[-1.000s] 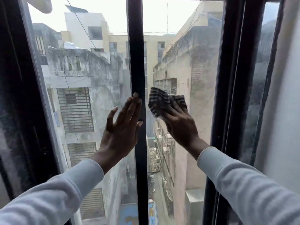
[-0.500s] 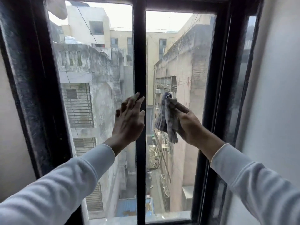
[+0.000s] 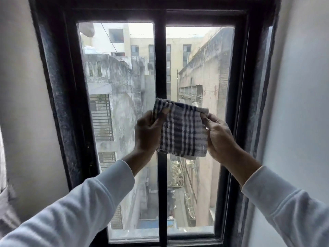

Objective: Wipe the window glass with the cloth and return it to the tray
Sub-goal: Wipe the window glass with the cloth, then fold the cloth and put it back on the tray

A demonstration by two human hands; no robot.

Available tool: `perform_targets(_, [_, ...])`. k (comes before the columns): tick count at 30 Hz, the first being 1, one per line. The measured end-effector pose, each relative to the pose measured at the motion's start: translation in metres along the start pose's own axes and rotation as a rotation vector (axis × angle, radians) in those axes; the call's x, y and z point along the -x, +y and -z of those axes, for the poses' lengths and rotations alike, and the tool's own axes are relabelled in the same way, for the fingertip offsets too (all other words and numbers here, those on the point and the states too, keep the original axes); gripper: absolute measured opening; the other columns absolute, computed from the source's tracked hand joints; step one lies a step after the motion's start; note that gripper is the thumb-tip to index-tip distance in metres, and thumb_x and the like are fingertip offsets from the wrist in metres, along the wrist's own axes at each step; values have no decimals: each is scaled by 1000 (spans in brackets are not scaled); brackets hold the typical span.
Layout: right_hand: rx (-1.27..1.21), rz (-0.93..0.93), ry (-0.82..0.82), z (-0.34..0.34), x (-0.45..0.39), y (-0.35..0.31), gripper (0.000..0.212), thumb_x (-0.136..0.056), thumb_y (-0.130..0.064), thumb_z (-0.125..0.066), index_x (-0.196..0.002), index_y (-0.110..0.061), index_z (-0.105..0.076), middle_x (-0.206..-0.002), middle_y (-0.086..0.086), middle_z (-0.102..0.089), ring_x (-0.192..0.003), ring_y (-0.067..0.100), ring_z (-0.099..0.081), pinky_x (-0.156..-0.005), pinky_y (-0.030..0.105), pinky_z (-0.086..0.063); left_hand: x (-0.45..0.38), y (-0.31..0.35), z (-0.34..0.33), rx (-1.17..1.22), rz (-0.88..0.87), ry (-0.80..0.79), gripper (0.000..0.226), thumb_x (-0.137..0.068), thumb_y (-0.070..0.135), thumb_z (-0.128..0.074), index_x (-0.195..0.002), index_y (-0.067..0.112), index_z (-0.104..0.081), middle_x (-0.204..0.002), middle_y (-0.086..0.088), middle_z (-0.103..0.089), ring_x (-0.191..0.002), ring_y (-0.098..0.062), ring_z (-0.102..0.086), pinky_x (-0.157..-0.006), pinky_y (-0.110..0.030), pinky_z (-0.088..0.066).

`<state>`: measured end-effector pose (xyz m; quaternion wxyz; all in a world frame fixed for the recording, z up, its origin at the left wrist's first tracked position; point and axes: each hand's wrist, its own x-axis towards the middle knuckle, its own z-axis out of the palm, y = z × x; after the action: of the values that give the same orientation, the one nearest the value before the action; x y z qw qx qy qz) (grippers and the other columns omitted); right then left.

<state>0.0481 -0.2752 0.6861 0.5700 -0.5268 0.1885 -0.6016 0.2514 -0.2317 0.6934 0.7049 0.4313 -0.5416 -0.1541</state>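
Head view: the checked cloth (image 3: 182, 130) hangs spread in front of the window's dark centre bar (image 3: 161, 68), clear of the window glass (image 3: 199, 72). The left hand (image 3: 147, 133) pinches its upper left corner with closed fingers; the right hand (image 3: 219, 135) pinches the upper right edge likewise. No tray is visible. A loosened pinch while refolding could drop the cloth below the frame.
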Motion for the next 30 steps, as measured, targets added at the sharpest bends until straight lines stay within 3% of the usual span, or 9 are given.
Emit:
perform_targets(4, [49,43,74,-7,36,-11,20,-112,-17,-54,-117,-11,-72,-99,5,-80,-84,18,-78,-72,34,-68,20,9,5,57,48,27,46,-101,52,-73,-72,19,-59,-70,-1,-58,-69,-18,-54,-64,-37,-43])
perform_targets(8, [188,72,262,-16,83,-13,21,-112,-19,-55,-114,-9,-73,-90,3,-80,-76,16,-77,-69,36,-67,53,7,0,123,129,17,47,-99,58,-73,-68,25,-59,-66,10,-57,-69,-14,-54,-64,-37,-44])
perform_targets(11, [257,64,401,-19,121,-9,27,-112,-16,-54,-128,0,-69,-107,15,-77,-92,28,-73,-92,50,-63,87,-3,-7,141,194,-31,48,-98,61,-73,-71,21,-67,-70,11,-62,-67,-8,-58,-62,-30,-47])
perform_targets(14, [275,11,493,-10,163,-4,20,-112,-13,-53,-118,-8,-72,-121,27,-75,-102,33,-71,-103,56,-61,125,-22,-13,133,269,-100,51,-95,67,-73,-72,22,-69,-65,17,-65,-60,0,-59,-55,-24,-46])
perform_targets(19, [362,-114,669,30,249,27,21,-111,-12,-54,-100,-15,-72,-99,10,-76,-84,24,-73,-83,40,-64,216,-63,-27,145,449,-251,67,-92,73,-73,-79,6,-75,-65,9,-70,-61,-3,-60,-54,-28,-46])
perform_targets(23, [372,-257,799,73,332,68,25,-111,-13,-55,-93,-18,-72,-91,5,-75,-79,20,-71,-79,36,-64,309,-97,-41,147,635,-378,80,-94,70,-71,-98,-11,-73,-81,-15,-72,-75,-18,-60,-65,-42,-51])
perform_targets(25, [354,-331,868,101,376,94,25,-111,-13,-55,-93,-17,-72,-91,6,-75,-81,21,-72,-82,40,-64,360,-119,-48,146,776,-488,68,-98,63,-72,-97,-6,-75,-87,-14,-79,-79,-18,-66,-70,-41,-58])
perform_targets(28, [346,-436,971,150,443,135,24,-111,-13,-55,-96,-15,-73,-89,7,-76,-77,20,-72,-65,30,-66,439,-158,-56,134,971,-707,29,-103,38,-76,-106,9,-78,-99,-4,-84,-86,-18,-76,-65,-27,-62])
perform_targets(30, [341,-519,1028,187,491,161,20,-110,-22,-60,-101,-15,-77,-95,8,-80,-88,27,-76,-74,33,-67,496,-185,-65,115,1089,-815,23,-104,19,-75,-120,2,-76,-113,-16,-80,-87,-22,-75,-62,-24,-63])
